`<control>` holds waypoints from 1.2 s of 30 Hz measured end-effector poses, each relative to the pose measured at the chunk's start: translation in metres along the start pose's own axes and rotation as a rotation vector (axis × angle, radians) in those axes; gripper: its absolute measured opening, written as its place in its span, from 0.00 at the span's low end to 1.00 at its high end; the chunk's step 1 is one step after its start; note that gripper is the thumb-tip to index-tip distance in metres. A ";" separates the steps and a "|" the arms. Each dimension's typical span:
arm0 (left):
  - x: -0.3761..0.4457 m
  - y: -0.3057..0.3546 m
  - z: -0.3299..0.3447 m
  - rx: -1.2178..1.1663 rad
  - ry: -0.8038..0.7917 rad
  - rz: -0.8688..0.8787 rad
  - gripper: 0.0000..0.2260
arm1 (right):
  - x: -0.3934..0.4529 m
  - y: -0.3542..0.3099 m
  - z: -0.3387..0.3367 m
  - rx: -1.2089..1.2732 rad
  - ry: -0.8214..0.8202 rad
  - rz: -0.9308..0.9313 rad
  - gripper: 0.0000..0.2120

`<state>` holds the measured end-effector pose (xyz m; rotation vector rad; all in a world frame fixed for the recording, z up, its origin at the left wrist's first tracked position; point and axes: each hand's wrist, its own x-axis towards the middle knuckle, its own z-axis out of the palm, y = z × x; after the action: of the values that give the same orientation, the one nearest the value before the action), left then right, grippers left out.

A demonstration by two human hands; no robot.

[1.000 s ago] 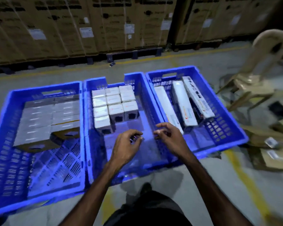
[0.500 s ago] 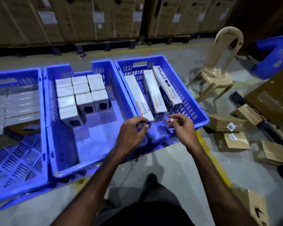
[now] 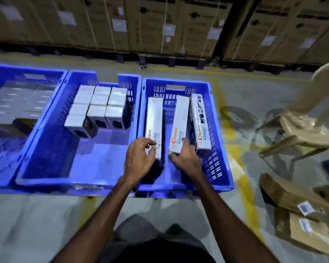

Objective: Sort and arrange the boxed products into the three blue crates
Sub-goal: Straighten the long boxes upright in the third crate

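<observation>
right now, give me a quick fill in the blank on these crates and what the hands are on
1. The right crate holds ___ long Choice boxes.
2. The left hand touches the near end of the ___ of those boxes, the left long box.
3. The right hand holds the near end of the ___ long box.
4. The small white boxes sit in the ___ crate.

Missing words: three; leftmost; middle; middle

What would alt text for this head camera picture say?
Two bare hands, left hand and right hand, grip the near ends of two long white boxes in the right blue crate. The middle crate holds small white boxes.
</observation>
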<state>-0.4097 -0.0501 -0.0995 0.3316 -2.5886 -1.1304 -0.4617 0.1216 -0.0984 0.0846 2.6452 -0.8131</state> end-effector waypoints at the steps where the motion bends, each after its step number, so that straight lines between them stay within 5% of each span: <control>1: -0.003 0.002 0.001 0.007 0.015 -0.021 0.06 | 0.003 0.000 0.000 -0.009 -0.009 -0.018 0.39; 14: -0.010 0.022 0.016 0.059 -0.030 -0.085 0.08 | 0.020 -0.010 -0.016 -0.091 0.091 -0.034 0.39; 19: 0.001 0.028 0.040 -0.024 -0.224 -0.069 0.26 | 0.017 -0.023 -0.075 0.046 0.209 0.005 0.34; 22: 0.005 0.031 0.054 -0.369 -0.220 -0.333 0.34 | 0.014 -0.028 -0.110 0.156 0.261 0.084 0.28; 25: 0.015 0.041 0.043 -0.785 -0.135 -0.629 0.27 | 0.012 -0.017 -0.128 0.311 0.301 0.128 0.20; 28: 0.031 0.050 0.024 -1.031 -0.250 -0.743 0.19 | 0.006 -0.003 -0.125 0.632 0.300 0.103 0.16; 31: 0.047 0.057 0.012 -1.118 -0.347 -0.709 0.23 | -0.005 0.001 -0.103 1.012 0.216 0.118 0.13; 36: 0.064 0.072 0.004 -1.153 -0.407 -0.572 0.24 | -0.019 -0.001 -0.056 1.400 -0.071 0.149 0.21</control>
<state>-0.4770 -0.0204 -0.0374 0.5869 -1.6434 -2.8414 -0.4623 0.1533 -0.0480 0.5589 1.4797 -2.3046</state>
